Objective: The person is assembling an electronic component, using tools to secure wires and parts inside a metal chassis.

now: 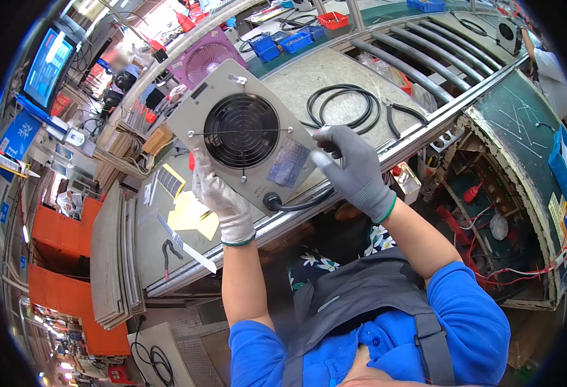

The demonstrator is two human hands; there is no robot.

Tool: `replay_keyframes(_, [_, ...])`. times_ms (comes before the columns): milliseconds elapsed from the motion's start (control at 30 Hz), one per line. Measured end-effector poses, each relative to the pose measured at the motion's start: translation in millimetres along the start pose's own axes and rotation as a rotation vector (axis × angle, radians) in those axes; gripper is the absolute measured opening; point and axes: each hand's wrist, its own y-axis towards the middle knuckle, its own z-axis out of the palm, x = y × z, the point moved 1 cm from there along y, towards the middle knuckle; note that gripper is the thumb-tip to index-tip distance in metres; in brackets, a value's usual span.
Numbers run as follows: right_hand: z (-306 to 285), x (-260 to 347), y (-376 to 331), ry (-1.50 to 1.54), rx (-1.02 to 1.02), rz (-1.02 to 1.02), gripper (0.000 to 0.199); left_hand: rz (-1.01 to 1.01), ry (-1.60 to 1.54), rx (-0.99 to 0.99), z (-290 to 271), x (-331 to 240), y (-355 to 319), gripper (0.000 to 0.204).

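Above workbench point(335, 71): fan panel point(248, 138) between gloved hands, cable coil point(342, 106) behind

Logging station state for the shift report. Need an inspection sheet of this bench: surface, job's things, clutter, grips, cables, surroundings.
Surface: pale worn bench top, metal rail along its near edge.
Job's things: grey fan panel with round black grille, held tilted above the bench; sticker on its right part.
Clutter: yellow sheets, black pliers, stacked grey panels.
Grips: left hand, gloved, holds the panel's lower left edge; right hand, gloved, on its right edge.
Cables: black cord from the panel's bottom; coiled black cable on the bench.
Surroundings: roller conveyor, blue bins, monitor, purple fan.
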Motion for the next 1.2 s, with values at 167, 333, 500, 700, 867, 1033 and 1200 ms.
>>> replay_keyframes(167, [10,7,-21,-0.074,0.069,-0.17,0.03,0.149,0.323,-0.002,1,-2,-8,0.037])
replay_keyframes(333, [-8,-22,-25,-0.135,0.033,-0.214,0.028,0.605,0.773,-0.005,-3,5,-17,0.03])
replay_keyframes(500, [-70,-113,-9,-0.34,-0.163,0.185,0.035,0.311,0.396,-0.184,-18,21,-35,0.032])
replay_keyframes(700, [-45,-130,-35,-0.013,0.042,0.146,0.053,0.423,0.609,-0.133,-32,44,-62,0.033])
replay_keyframes(867, [18,-92,-70,0.22,0.614,0.159,0.081,0.794,1.033,0.115,-62,42,-97,0.028])
replay_keyframes(1033, [67,-81,-100,0.227,0.637,0.279,0.092,0.62,0.91,0.059,-100,57,-101,0.025])
replay_keyframes(1200, [88,-72,-82,-0.018,0.494,0.148,0.08,0.745,1.079,0.024,-119,69,-68,0.034])
